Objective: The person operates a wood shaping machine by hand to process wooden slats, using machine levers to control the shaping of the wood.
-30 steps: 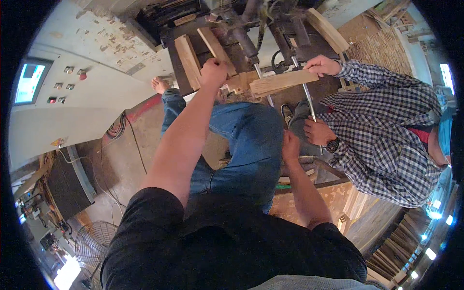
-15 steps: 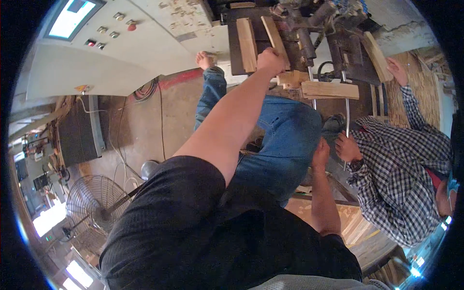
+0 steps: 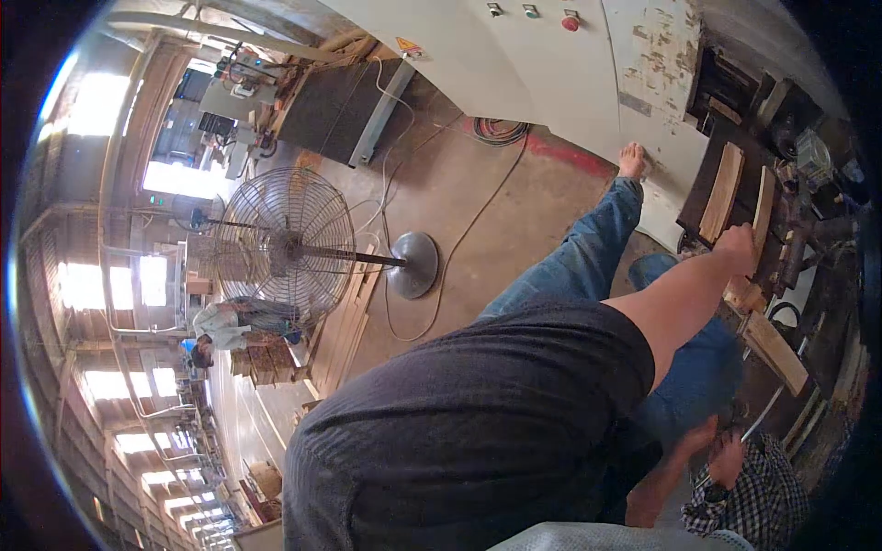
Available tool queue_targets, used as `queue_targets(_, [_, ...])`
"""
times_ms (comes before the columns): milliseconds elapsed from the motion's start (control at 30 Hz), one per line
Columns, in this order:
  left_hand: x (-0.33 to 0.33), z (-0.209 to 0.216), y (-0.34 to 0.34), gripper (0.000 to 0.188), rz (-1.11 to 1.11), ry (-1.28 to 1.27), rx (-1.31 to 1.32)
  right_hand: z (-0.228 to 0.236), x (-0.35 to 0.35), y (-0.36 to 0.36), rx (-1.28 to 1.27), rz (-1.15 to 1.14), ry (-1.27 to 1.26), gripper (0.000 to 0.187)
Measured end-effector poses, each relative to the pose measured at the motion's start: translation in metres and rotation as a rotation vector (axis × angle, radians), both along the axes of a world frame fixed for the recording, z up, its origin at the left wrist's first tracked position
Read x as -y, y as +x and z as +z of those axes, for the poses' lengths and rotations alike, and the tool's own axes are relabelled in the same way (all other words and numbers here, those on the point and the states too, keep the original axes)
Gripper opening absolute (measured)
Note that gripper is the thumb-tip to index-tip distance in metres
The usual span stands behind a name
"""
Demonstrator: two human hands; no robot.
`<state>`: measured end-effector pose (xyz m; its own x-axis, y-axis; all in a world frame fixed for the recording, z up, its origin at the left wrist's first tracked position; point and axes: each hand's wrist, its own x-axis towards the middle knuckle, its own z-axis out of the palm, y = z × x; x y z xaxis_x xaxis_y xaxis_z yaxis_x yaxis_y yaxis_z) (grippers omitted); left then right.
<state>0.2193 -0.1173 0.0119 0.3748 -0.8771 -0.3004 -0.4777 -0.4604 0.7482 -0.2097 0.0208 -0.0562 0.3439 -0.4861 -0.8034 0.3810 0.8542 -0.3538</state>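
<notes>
At the machine bed (image 3: 695,204) on the right, my left hand (image 3: 735,250) is closed around the lower end of a narrow wooden strip (image 3: 764,204). A wider wooden board (image 3: 723,193) lies just left of that strip. Below my left hand sits a small wooden block (image 3: 746,298), and below it a short board (image 3: 776,351) rests across metal rods (image 3: 770,409). My right hand (image 3: 700,435) is low at the right, beside a co-worker's hand (image 3: 726,462); its fingers are blurred and I cannot make them out.
A large wire fan (image 3: 289,241) stands left on a round base (image 3: 413,264), with cables (image 3: 478,243) across the floor. A pale control cabinet (image 3: 514,64) stands ahead, a bare foot (image 3: 632,161) against it. Farther left, another person (image 3: 220,326) is by stacked wood (image 3: 266,365).
The view has swung left, so the machine now sits at the right rim and the fan shows whole. My left hand stays on the wooden strip. The co-worker is now mostly out of view.
</notes>
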Motion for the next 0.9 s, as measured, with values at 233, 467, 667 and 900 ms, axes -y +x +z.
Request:
queue_targets(233, [0.010, 0.000, -0.058, 0.026, -0.396, -0.154, 0.620, -0.053, -0.080, 0.050, -1.564, 0.410, -1.114, 0.037])
queue_targets(467, [0.022, -0.041, 0.034, 0.030, -0.490, -0.233, 0.412, 0.015, -0.071, 0.161, -1.258, 0.159, -0.812, 0.030])
queue_targets(667, [0.026, -0.017, -0.012, 0.033, 0.005, -0.015, -0.263, 0.053, -0.071, 0.154, -1.246, 0.133, -0.676, 0.035])
queue_targets(900, [0.024, -0.002, -0.007, 0.030, -0.027, 0.031, -0.292, 0.047, -0.072, 0.161, -1.318, 0.164, -0.716, 0.038])
